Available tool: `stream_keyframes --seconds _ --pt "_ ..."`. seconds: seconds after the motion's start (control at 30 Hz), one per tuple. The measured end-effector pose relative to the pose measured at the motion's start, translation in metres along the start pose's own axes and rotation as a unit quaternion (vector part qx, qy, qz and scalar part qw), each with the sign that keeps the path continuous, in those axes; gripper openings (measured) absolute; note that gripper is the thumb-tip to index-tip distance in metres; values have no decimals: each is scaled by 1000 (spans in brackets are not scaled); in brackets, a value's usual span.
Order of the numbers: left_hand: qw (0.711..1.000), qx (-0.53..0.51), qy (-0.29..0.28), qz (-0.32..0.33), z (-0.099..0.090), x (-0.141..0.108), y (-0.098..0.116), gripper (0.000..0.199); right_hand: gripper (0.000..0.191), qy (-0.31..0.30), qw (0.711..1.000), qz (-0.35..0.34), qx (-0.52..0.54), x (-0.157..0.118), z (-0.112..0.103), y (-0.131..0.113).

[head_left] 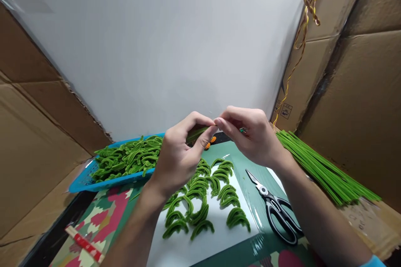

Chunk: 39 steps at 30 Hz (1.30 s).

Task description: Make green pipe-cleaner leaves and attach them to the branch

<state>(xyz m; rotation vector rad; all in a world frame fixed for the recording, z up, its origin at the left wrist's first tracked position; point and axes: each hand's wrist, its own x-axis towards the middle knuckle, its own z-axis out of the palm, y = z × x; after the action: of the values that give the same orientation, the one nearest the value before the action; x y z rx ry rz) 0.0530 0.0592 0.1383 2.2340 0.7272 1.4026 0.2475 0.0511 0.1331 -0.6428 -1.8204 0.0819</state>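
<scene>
My left hand (179, 152) is raised over the work surface, its thumb and fingers closed on a green pipe cleaner (196, 134), part of which shows inside the grip. Fingertip to fingertip with it, my right hand (255, 135) pinches at the end of the same piece; the very tip is hidden by the fingers. Below them, curved green pipe cleaner pieces (237, 218) lie in small clusters on a white sheet (216, 244). Scissors (275, 208) with black and grey handles lie partly opened beneath my right forearm.
At the left, a blue basket (84, 179) is heaped with bent green pieces (131, 156). Long straight green stems (326, 167) are bundled at the right. A red-and-wood stick (84, 244) lies front left. Cardboard walls (354, 71) flank the space; twisted yellow cord (302, 37) hangs down.
</scene>
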Motion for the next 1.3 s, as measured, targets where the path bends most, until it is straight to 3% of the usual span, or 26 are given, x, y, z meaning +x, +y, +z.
stream_keyframes --seconds 0.1,0.23,0.4,0.53,0.63,0.7,0.8,0.87,0.93,1.0,1.07,1.17,1.3 --pt "982 -161 -22 -99 0 4 -1 19 31 29 993 -84 -80 -1 1 5" --pt "937 -293 -55 -183 -1 9 0 32 20 54 980 -135 -136 -4 -1 8" --pt "897 -355 -119 -233 -2 9 0 31 18 56 975 -151 -155 -6 0 8" --pt "906 -334 -112 -233 -3 7 -2 25 26 55 985 -131 -92 -4 5 6" --pt "927 -302 -98 -200 -3 5 -1 21 33 53 995 -86 9 -3 7 2" --pt "954 -249 -75 -149 -2 2 4 19 36 42 995 -16 88 -2 8 -3" --pt "998 -57 2 -22 0 -5 12 8 42 31 970 108 217 0 7 -10" --pt "991 97 41 84 1 -9 15 5 46 24 941 166 294 2 7 -12" --pt "965 192 61 170 3 -11 13 11 46 18 922 197 333 3 7 -14" --pt "954 216 79 191 5 -11 10 12 43 30 932 189 306 2 8 -15" --pt "971 176 85 137 6 -9 9 8 37 68 967 131 209 1 9 -14" --pt "999 -5 34 -5 5 -4 11 18 28 99 994 2 37 -2 8 -12" --pt "957 -248 -75 -134 0 2 12 33 20 87 991 -98 -38 -3 5 -5"
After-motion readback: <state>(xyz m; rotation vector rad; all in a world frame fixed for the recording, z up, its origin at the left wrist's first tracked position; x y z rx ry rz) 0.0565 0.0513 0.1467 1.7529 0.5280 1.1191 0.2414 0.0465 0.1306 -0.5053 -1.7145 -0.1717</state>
